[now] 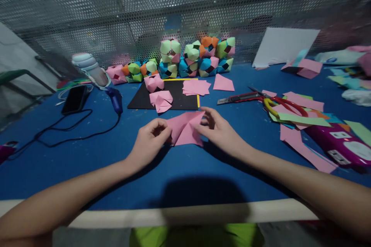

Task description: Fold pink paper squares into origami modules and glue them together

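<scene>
Just above the blue table, a creased sheet of pink paper [187, 129] is stretched between my two hands. My left hand [152, 137] pinches its left edge between thumb and fingers. On the other side, my right hand [218, 129] grips the right corner, thumb in front and fingers behind. Beyond them a black board [185, 102] carries a partly folded pink piece [161, 101], a pink folded paper ball [154, 83] and a small stack of pink sheets [196, 87]. One loose pink sheet [223, 83] lies to the right of the board.
Colourful folded paper balls [188, 67] line the back. At left are a bottle [91, 69], a phone [74, 99] and a corded blue tool [114, 100]. A box cutter [236, 98], scissors [290, 105], paper scraps and a purple power strip [342, 144] lie right.
</scene>
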Available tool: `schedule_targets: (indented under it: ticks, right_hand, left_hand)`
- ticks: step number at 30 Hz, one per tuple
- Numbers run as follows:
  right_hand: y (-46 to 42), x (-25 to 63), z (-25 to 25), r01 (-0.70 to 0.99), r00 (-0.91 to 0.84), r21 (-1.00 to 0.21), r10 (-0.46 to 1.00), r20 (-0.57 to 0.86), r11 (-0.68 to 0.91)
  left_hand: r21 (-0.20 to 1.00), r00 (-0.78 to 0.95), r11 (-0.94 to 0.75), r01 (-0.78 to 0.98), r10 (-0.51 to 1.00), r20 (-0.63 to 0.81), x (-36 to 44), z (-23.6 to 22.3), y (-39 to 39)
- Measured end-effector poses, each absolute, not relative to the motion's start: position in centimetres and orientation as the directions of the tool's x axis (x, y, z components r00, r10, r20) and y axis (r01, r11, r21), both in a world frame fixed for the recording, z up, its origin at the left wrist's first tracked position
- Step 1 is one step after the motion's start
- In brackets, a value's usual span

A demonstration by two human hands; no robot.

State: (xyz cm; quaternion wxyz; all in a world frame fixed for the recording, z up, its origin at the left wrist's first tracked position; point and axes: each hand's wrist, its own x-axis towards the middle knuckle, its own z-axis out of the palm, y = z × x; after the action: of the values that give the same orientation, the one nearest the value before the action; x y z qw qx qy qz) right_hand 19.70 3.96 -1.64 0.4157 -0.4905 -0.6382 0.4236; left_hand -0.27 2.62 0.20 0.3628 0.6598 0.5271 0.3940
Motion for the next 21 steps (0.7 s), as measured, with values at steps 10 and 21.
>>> schedule_targets:
  ticks: [10, 21]
  right_hand:
    - [3.6, 20.0, -0.1, 0.246, -0.225, -0.968, 0.974, -0.015, 0.042]
    - [3.1, 19.9, -0.4, 0.384, -0.216, -0.899, 0.967, 0.136, 0.212]
  left_hand:
    - [0.977, 0.139, 0.165, -0.135, 0.979, -0.146, 0.5, -0.2, 2.6]
    - [0.991, 0.230, 0.130, -0.042, 0.966, -0.117, 0.4, -0.4, 2.5]
